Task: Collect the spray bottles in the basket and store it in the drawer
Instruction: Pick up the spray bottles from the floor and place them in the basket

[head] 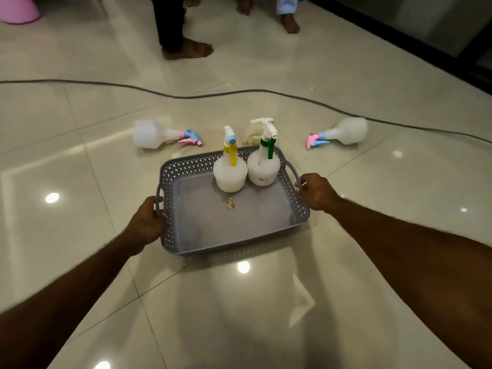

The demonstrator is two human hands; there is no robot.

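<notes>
Far left, a pink object sits on the tiled floor. A cable runs across the floor from left to right, beyond the bottles.

A bottle with pink and blue sprayer lies on its side left of the basket, long axis left-right, nozzle pointing right, base to the left.

The left hand is closed around the basket's left handle. The grey basket rests on the floor between both hands, long axis running near to far, slightly skewed. A small scrap lies on its bottom.

In its far part two bottles stand upright, touching: the yellow-trigger bottle on the left, the green-trigger bottle on the right. Just behind the far rim stands a clear bottle, mostly hidden.

The right hand grips the right handle.

A second pink-sprayer bottle lies right of the basket, nozzle pointing left, base to the right.

Bare feet of bystanders stand at the far edge.
</notes>
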